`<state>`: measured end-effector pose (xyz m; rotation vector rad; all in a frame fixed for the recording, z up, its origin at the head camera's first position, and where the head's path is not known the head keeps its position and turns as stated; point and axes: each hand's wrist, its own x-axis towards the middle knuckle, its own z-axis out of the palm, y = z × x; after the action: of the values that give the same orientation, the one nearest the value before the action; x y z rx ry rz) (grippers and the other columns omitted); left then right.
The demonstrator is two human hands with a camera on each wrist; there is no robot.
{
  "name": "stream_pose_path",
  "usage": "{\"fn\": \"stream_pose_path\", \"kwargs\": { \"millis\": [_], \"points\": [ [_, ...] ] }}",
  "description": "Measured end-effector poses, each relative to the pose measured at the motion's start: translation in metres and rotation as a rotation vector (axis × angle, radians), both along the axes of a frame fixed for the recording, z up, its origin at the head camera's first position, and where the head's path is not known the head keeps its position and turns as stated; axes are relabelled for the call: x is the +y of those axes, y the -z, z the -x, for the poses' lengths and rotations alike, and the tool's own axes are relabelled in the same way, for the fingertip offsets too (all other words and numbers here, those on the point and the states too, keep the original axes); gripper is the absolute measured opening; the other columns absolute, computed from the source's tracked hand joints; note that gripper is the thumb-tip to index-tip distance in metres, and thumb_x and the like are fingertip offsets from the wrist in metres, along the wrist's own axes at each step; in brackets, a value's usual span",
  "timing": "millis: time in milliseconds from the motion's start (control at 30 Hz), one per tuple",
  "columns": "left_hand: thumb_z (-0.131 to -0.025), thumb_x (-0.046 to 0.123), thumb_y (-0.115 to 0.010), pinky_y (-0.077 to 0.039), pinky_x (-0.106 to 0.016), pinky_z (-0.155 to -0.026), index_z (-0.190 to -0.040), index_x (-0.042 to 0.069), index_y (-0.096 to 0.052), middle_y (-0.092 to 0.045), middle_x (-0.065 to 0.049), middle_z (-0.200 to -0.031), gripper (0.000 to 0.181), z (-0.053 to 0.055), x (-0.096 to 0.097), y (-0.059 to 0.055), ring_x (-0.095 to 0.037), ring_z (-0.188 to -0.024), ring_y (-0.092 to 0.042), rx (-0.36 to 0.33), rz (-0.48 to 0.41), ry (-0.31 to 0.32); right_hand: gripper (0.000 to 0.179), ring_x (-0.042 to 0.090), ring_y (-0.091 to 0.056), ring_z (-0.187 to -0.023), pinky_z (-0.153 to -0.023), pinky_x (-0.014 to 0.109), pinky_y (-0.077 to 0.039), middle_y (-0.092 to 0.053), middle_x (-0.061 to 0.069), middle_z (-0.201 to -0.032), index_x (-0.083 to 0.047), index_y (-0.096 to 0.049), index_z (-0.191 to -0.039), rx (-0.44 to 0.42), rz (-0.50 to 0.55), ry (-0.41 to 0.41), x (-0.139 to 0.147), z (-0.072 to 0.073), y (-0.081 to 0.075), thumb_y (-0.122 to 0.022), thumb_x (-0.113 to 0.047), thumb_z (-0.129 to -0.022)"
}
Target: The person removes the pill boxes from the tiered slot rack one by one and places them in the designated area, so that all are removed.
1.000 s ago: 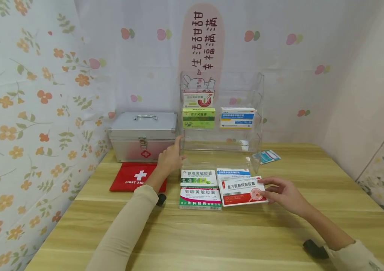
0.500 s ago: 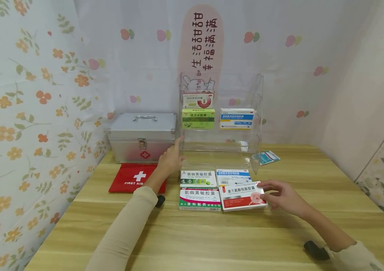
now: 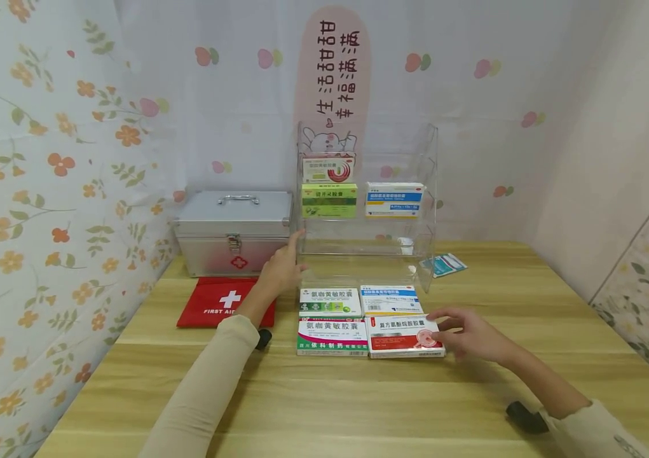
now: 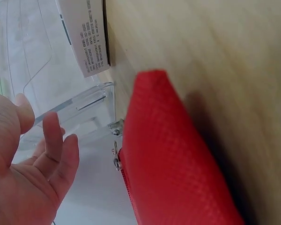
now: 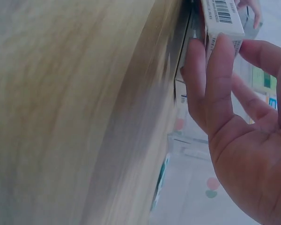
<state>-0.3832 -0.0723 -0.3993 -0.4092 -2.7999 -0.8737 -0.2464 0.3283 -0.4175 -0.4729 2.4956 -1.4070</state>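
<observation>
My right hand [image 3: 467, 334] pinches the right end of a red-and-white medicine box [image 3: 401, 343], which lies flat on the table. In the right wrist view, thumb and fingers [image 5: 220, 89] sit around the barcoded end of that box [image 5: 222, 16]. Left of it is a pink-and-green medicine box [image 3: 332, 343]. Behind these lie a green-and-white box [image 3: 330, 302] and a blue-and-white box [image 3: 391, 302]. My left hand [image 3: 281, 267] rests at the left side of a clear acrylic rack [image 3: 367, 245], fingers loosely bent, thumb apart from them [image 4: 33, 183].
The rack's upper tiers hold a white-and-red box [image 3: 327, 170], a green box [image 3: 328, 200] and a blue-and-white box [image 3: 395, 200]. A silver case [image 3: 232, 222] and a red first-aid pouch [image 3: 204, 305] stand at left. A teal-and-white packet [image 3: 444, 264] lies right of the rack.
The right hand has brought the red-and-white box down from a tilted position over the blue-and-white box to flat beside the pink-and-green one. The left hand stays at the rack.
</observation>
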Motion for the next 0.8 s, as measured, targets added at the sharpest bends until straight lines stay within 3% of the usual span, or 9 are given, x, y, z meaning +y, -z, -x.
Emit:
{"fn": "stream_pose_path", "kwargs": {
  "millis": [367,600,800],
  "points": [
    [-0.093,0.013,-0.069,-0.042,-0.033,-0.050,-0.156,0.032,-0.014,-0.061,-0.018,-0.117,0.086,-0.0009,-0.0028,-0.0002,-0.024,-0.066,-0.053,-0.007,-0.023,0.038,0.044,0.024,-0.060,-0.061,-0.047,0.033,-0.052,-0.061,0.026,-0.116,0.001,-0.055,-0.131,-0.031,-0.021,-0.018,-0.0020,0.0025,-0.0014,-0.069,-0.016,-0.093],
    [-0.093,0.019,-0.070,-0.041,-0.033,-0.049,-0.156,0.032,-0.013,-0.052,-0.012,-0.079,0.086,-0.0022,-0.0062,-0.0021,-0.022,-0.058,-0.047,-0.004,0.007,0.053,0.043,0.025,-0.060,-0.060,-0.046,0.033,-0.052,-0.060,0.028,-0.118,-0.001,-0.058,-0.130,-0.008,-0.073,-0.009,-0.0020,0.0049,-0.0020,-0.070,-0.019,-0.093],
    [-0.093,0.021,-0.070,-0.039,-0.034,-0.049,-0.156,0.032,-0.013,-0.048,-0.008,-0.075,0.085,-0.0016,-0.0058,-0.0007,-0.021,-0.059,-0.046,0.015,0.007,0.062,0.044,0.024,-0.063,-0.063,-0.047,0.035,-0.052,-0.062,0.028,-0.118,-0.001,-0.061,-0.129,0.003,-0.090,0.008,-0.0005,0.0071,-0.0005,-0.071,-0.020,-0.092]
  ]
}}
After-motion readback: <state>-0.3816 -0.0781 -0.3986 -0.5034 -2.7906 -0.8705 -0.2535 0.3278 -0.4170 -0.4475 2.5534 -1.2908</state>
